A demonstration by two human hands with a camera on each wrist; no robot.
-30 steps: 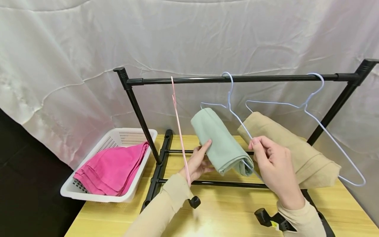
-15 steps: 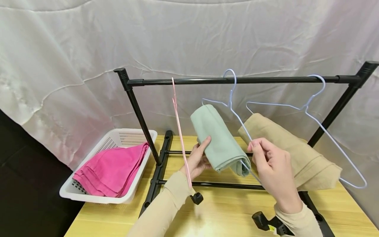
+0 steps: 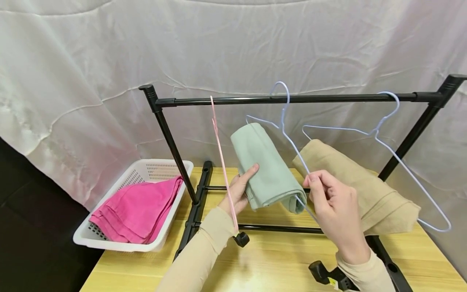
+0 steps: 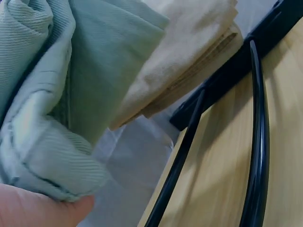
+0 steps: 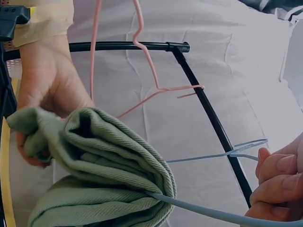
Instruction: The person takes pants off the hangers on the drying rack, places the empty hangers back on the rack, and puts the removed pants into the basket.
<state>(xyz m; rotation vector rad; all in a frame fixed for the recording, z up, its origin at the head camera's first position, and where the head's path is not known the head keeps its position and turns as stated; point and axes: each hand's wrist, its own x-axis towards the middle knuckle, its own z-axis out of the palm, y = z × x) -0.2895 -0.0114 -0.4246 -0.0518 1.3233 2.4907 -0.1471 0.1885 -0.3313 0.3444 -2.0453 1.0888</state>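
Note:
My left hand (image 3: 238, 194) grips the lower left side of a folded pale green garment (image 3: 265, 164), thumb on the front, other fingers partly hidden behind. The garment is draped over the lower bar of a light blue wire hanger (image 3: 291, 142). With thumb and forefinger, my right hand (image 3: 337, 207) pinches the sloping right arm of that hanger. Its hook arches above the black rail. In the right wrist view the hanger's bar (image 5: 203, 212) comes out of the cloth's fold (image 5: 118, 156). The left wrist view shows the thick, layered green cloth (image 4: 109, 56) above my left hand (image 4: 38, 210).
Right of my right hand, a folded tan garment (image 3: 350, 182) hangs on another blue hanger (image 3: 408, 166). A pink hanger (image 3: 221, 158) hangs edge-on before my left forearm. Black rack rail (image 3: 328, 98) spans behind. A white basket (image 3: 109, 244) at left holds folded pink cloth (image 3: 140, 209).
The blue hanger and green garment have risen slightly and shifted a little left, the hook lifting higher over the rail. My left hand has moved up with the cloth; both hands keep their holds.

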